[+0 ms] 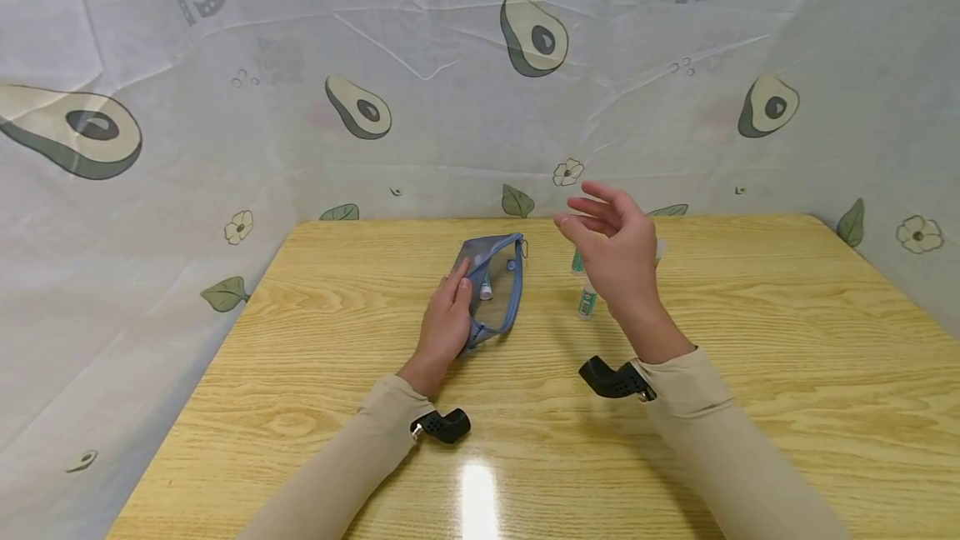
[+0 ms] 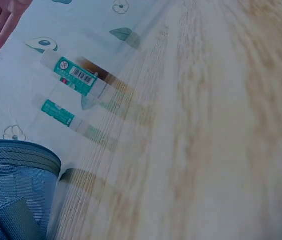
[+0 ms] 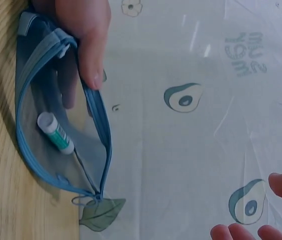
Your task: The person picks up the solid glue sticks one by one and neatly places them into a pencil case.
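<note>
My left hand [image 1: 447, 317] holds a blue mesh zip pouch [image 1: 516, 297] by its near left side, thumb over the rim. The pouch gapes open, and inside lies a small glue stick [image 3: 56, 133] with a white cap and green label. My right hand [image 1: 619, 250] is raised above the table, fingers loosely bent and apart, with nothing in it. Below and beside it stand two glue sticks, the nearer one [image 1: 587, 300] and a farther one [image 1: 577, 262] partly hidden by the hand. The left wrist view shows both glue sticks [image 2: 76, 76] upright.
Behind the glue sticks is a brown item [image 2: 95, 69], mostly hidden. The wood-grain table [image 1: 337, 440] ends at a pale cloth backdrop [image 1: 442, 165] printed with avocados. A black wrist mount [image 1: 611, 379] sticks out from the right sleeve.
</note>
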The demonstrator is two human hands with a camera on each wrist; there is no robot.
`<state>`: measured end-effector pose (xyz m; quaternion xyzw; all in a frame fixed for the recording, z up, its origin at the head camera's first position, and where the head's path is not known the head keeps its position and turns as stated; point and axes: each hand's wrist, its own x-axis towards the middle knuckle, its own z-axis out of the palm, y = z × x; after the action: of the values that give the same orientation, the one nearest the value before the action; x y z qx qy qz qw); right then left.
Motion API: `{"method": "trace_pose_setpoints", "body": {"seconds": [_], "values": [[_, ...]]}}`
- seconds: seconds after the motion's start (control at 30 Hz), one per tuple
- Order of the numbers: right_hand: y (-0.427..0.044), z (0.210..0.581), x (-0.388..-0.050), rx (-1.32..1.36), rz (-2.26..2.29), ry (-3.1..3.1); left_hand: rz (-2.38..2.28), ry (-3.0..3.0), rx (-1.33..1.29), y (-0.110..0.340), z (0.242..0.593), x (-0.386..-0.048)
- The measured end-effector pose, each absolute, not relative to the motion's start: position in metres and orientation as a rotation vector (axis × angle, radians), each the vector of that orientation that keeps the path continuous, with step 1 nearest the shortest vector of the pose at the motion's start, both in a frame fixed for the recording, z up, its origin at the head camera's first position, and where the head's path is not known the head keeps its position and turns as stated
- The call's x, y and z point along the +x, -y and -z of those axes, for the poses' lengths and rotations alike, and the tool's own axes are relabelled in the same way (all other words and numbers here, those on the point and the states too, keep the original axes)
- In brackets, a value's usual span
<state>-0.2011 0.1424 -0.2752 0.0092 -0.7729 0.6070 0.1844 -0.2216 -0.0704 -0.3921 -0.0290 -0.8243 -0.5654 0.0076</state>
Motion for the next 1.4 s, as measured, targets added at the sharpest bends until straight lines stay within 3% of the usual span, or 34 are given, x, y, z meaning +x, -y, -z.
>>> {"method": "trace_pose_setpoints", "body": {"seconds": [0.83, 1.4], "values": [[-0.192, 0.281, -0.195, -0.034, -1.55, 2.219, 1.799, 2.567, -0.08, 0.071, 0.393, -0.223], [-0.194, 0.291, -0.201, -0.017, -1.586, 2.231, 1.802, 2.558, -0.087, 0.071, 0.394, -0.224]]}}
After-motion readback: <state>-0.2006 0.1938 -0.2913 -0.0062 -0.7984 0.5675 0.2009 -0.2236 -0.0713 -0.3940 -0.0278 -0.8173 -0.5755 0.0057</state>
